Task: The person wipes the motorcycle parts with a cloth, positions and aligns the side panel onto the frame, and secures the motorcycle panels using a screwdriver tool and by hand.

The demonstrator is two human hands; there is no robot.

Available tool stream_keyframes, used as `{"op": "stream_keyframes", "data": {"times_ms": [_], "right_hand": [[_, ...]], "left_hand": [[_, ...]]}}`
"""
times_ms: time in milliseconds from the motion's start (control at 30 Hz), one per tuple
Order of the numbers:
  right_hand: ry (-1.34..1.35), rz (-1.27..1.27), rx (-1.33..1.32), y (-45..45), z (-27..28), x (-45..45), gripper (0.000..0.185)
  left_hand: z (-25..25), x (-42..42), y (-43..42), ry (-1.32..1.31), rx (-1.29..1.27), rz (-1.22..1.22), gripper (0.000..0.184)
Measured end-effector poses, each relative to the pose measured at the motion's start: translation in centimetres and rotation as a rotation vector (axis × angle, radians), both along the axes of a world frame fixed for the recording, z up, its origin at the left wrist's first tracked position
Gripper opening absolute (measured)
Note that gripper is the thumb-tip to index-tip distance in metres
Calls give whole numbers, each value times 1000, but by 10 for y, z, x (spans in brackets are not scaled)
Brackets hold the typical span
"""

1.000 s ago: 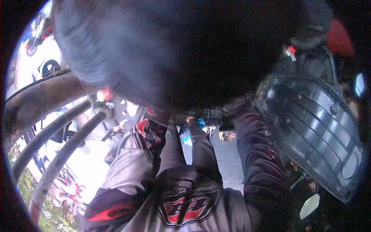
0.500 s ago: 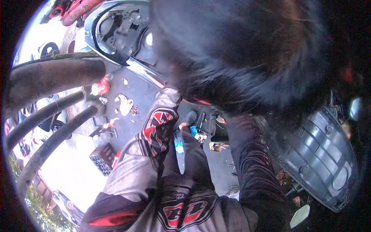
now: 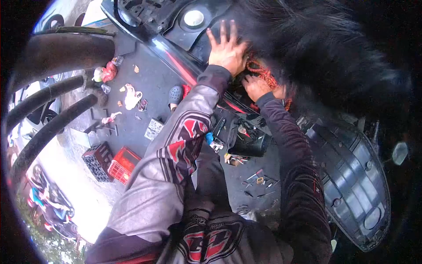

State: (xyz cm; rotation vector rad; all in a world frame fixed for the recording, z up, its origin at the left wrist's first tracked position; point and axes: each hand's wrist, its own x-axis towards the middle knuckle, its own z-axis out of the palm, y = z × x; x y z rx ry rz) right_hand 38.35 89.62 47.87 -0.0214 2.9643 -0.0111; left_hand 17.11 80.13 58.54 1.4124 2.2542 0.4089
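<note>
My left hand [image 3: 228, 50] lies with fingers spread on the dark upper bodywork of a motor scooter [image 3: 169, 55], beside the round pale cap [image 3: 194, 18]. Just to its right, my right hand [image 3: 256, 87] is bent with its fingers curled down into the scooter's body. Its fingertips are partly hidden, and what they grip does not show. A red-orange braided cord [image 3: 263, 72] runs close beside both hands. Dark hair [image 3: 316, 48] fills the upper right and covers much of the scooter there.
A large black ribbed plastic panel [image 3: 351, 185] stands at right. On the floor are a black open case [image 3: 248, 145], scattered hand tools [image 3: 259, 180], a red crate [image 3: 124, 165] and a printed box [image 3: 97, 163]. Thick dark bars [image 3: 57, 92] cross the left. A foot in a grey clog [image 3: 175, 94] shows.
The dark hair has shifted up and right, uncovering both hands. My left arm reaches farther up and right across the scooter. The view has shifted, showing more floor and tools.
</note>
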Motion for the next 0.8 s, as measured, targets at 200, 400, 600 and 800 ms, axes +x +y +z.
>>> {"op": "stream_keyframes", "data": {"times_ms": [200, 400, 600, 800], "right_hand": [[171, 9, 193, 0, -17, -6, 22], [-126, -469, -236, 18, -11, -21, 33], [-100, -292, -465, 11, 38, -23, 34], [-147, -113, -474, 27, 29, -16, 24]], "left_hand": [[-12, 4, 2, 253, 143, 37, 50], [-6, 4, 1, 257, 165, 55, 54], [-5, 2, 1, 314, 316, 105, 52], [-10, 2, 2, 316, 387, 113, 51]]}}
